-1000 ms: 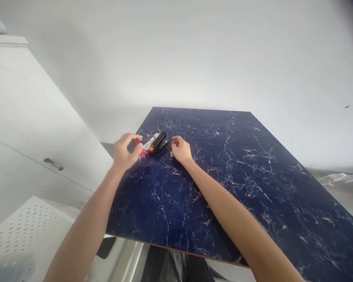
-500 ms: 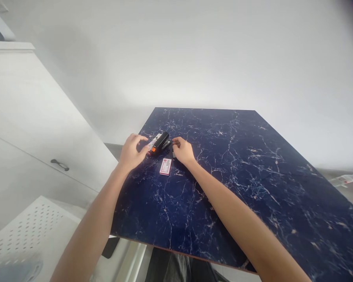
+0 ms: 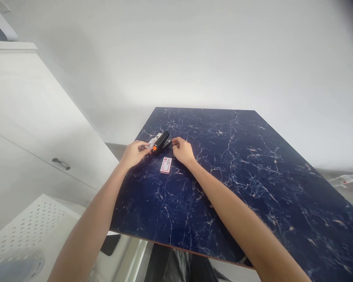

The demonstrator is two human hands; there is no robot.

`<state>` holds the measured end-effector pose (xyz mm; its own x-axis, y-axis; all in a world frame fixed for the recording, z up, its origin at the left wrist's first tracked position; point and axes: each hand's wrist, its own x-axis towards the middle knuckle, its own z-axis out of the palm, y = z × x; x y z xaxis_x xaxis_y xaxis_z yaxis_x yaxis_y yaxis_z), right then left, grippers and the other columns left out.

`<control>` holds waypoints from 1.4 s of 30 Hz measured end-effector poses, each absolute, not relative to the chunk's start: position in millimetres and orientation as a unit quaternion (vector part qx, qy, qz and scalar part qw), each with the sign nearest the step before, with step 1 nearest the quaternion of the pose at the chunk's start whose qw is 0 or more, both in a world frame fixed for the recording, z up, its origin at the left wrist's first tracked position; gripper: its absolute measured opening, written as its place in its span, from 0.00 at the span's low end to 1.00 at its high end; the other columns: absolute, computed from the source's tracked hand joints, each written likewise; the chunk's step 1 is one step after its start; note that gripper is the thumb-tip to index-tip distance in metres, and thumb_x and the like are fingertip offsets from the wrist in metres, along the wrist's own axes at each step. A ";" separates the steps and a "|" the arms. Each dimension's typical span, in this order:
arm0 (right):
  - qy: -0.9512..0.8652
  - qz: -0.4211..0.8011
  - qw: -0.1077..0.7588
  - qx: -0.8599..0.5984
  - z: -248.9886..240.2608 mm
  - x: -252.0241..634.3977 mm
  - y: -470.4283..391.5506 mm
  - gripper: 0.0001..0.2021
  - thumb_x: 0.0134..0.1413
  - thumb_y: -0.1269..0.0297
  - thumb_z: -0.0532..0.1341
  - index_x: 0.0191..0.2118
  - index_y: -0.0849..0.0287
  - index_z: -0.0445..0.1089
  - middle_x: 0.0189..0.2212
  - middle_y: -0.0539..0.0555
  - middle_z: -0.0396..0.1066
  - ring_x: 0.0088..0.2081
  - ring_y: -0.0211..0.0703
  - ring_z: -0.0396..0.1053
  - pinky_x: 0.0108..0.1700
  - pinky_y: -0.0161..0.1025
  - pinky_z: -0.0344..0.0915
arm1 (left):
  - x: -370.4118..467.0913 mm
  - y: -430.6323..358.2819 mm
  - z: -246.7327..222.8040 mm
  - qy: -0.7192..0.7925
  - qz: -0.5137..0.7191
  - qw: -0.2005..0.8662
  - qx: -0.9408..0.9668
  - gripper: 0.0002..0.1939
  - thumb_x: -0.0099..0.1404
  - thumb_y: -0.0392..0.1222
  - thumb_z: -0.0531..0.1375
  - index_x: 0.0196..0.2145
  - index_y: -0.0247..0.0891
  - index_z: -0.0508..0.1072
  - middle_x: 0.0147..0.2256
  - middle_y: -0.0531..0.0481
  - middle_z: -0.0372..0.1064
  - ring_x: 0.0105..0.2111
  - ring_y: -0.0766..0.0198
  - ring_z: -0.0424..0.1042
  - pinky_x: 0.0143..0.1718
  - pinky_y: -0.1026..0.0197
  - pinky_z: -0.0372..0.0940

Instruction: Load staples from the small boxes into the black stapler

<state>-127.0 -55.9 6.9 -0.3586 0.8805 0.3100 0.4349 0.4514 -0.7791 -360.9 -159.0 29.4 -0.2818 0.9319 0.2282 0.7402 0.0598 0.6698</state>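
A black stapler [image 3: 162,140] with an orange end piece lies at the left side of the table. Along its left side runs a pale strip [image 3: 153,141] with printing, perhaps clear plastic. My left hand [image 3: 133,152] pinches the near end of this strip, its thumb close to the stapler's orange end. My right hand [image 3: 182,150] is curled at the stapler's right side, fingertips by its metal part. What those fingers hold, if anything, is hidden; a small dark thing shows partly beneath them. A small red-and-white box [image 3: 166,165] lies between my hands, nearer to me.
The dark blue marbled table [image 3: 223,176] stands against a white wall [image 3: 194,55]. To the left is a white cabinet [image 3: 32,117] with a dark handle, and below it a white perforated surface [image 3: 32,223]. A clear plastic wrapper [image 3: 345,180] lies beyond the table's right edge.
My left hand has shifted slightly toward the stapler, and its spread thumb and fingers have closed on the pale strip. My right hand stays almost where it was.
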 end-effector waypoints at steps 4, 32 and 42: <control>-0.771 0.297 0.368 -0.427 5.1 -127.5 -54.9 0.16 0.54 0.76 0.57 0.45 0.57 0.75 0.41 0.52 0.79 0.40 0.44 0.76 0.49 0.40 0.69 | -359.2 -154.9 24.4 0.734 0.393 0.137 0.537 0.17 0.63 0.54 0.66 0.44 0.42 0.81 0.40 0.47 0.81 0.39 0.52 0.80 0.41 0.55 0.72; -0.777 0.296 0.356 -0.426 6.5 -127.7 -56.8 0.14 0.55 0.76 0.57 0.43 0.56 0.76 0.40 0.51 0.80 0.40 0.43 0.76 0.49 0.39 0.69 | -366.8 -149.6 36.3 0.637 0.643 0.281 0.320 0.13 0.49 0.40 0.61 0.35 0.38 0.73 0.31 0.49 0.74 0.31 0.59 0.75 0.34 0.57 0.73; -0.780 0.293 0.363 -0.418 5.2 -127.4 -55.3 0.15 0.54 0.75 0.57 0.43 0.55 0.75 0.40 0.52 0.80 0.41 0.44 0.76 0.50 0.41 0.70 | -355.6 -181.1 64.9 0.673 0.239 0.268 0.647 0.17 0.65 0.58 0.61 0.31 0.43 0.73 0.28 0.50 0.71 0.29 0.57 0.72 0.31 0.57 0.65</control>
<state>-127.4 -55.3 5.2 -0.3867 0.8646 0.3209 0.4397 0.4787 -0.7599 -355.6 -181.1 64.9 -0.0197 0.9985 -0.0510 0.7419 0.0488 0.6688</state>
